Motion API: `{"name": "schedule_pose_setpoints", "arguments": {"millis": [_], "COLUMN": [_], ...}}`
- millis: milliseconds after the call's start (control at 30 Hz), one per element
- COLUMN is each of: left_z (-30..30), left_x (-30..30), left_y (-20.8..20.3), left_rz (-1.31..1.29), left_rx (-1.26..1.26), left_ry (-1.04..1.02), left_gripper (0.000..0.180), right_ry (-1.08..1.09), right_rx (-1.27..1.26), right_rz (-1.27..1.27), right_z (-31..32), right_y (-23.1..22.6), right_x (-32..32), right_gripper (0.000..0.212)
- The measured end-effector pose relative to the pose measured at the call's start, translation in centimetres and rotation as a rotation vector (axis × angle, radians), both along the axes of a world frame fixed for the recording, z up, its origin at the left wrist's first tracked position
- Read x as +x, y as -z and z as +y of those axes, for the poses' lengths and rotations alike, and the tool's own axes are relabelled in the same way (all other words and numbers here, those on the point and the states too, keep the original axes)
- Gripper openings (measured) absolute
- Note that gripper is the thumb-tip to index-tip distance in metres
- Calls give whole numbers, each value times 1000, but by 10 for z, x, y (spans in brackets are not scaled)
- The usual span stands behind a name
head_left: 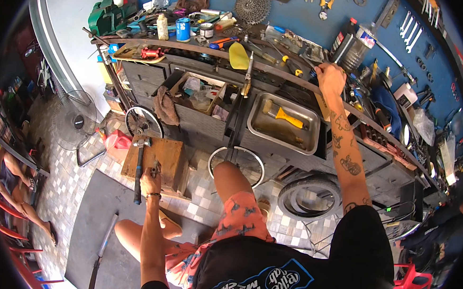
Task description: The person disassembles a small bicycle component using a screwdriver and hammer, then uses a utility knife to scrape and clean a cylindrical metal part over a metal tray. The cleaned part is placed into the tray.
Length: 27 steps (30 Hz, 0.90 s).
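Beyond the black shirt (308, 279), left hand (151, 184) and right hand (331, 80) are curled, holds unclear. Bench (184, 46) tools (295, 70) should be parted gently.

Before us, wrenches (411, 32) hang behind the surface (278, 71). Below, a tray (274, 132) with a brush (290, 118) inside sits right of a drawer (203, 125). To our left, a box (168, 152) stands between a fan (75, 119) and a wheel (262, 166), a hammer (138, 171) at our left hand (151, 183).

Small piece (156, 166) by left hand (151, 184), indistinct
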<state>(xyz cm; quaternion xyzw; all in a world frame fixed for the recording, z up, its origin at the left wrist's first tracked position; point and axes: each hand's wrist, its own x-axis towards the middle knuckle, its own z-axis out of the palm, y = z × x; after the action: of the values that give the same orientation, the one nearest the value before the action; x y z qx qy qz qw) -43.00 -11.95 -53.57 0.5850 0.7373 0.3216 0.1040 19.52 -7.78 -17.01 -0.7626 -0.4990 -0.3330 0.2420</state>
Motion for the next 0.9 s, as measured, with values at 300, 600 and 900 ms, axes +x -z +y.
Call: {"name": "schedule_pose_setpoints", "arguments": {"millis": [300,600,900], "left_z": [16,15,17], "left_x": [6,10,2], "left_y": [56,57,64], "left_rz": [66,13,76], "left_rx": [-91,23,-2], "left_ry": [-43,13,68], "left_gripper": [40,38,60], "right_ry": [13,-187,2], "right_rx": [190,533,542], "right_rz": [60,-24,-97], "right_z": [-10,-13,-44], "right_y": [1,-1,-27], "right_x": [-3,-9,107], "right_gripper": [37,15,19]}}
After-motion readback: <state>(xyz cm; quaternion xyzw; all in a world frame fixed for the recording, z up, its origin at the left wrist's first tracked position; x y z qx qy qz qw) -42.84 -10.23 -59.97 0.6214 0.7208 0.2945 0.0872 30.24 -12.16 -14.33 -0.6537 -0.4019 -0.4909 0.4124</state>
